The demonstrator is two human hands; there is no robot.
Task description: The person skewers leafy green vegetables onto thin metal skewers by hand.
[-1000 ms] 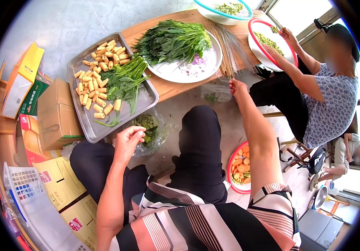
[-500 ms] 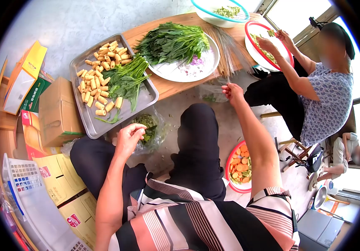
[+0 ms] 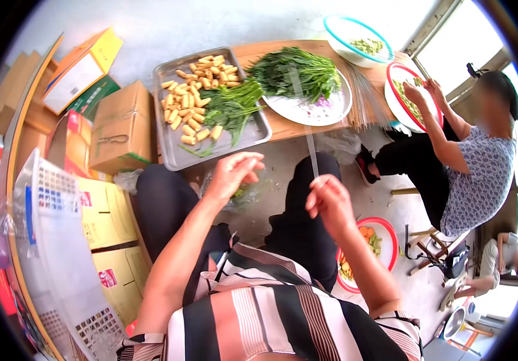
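Observation:
My right hand (image 3: 331, 201) is closed in a pinch on the lower end of a long thin skewer (image 3: 312, 153), which points up toward the table. My left hand (image 3: 238, 173) hovers above my lap, fingers loosely curled and apart, with nothing visible in it. Ahead of it is a metal tray (image 3: 177, 157) with tan roll-shaped pieces (image 3: 180, 108) and leafy greens (image 3: 232, 108). Right of the tray, a white plate (image 3: 307, 117) carries a big pile of greens (image 3: 295, 72). A bundle of thin skewers (image 3: 364, 96) lies beside the plate.
Cardboard boxes (image 3: 123, 126) stand to my left. A red-rimmed basin (image 3: 394, 240) with sliced vegetables is on the floor to my right. At the right, a co-worker (image 3: 475, 162) handles food over another red-rimmed basin (image 3: 391, 75). A teal-rimmed bowl (image 3: 331, 27) sits at the back.
My right hand has come back from the skewer bundle toward my lap, now with a skewer. My left hand has moved up and its fingers have loosened. The view has shifted.

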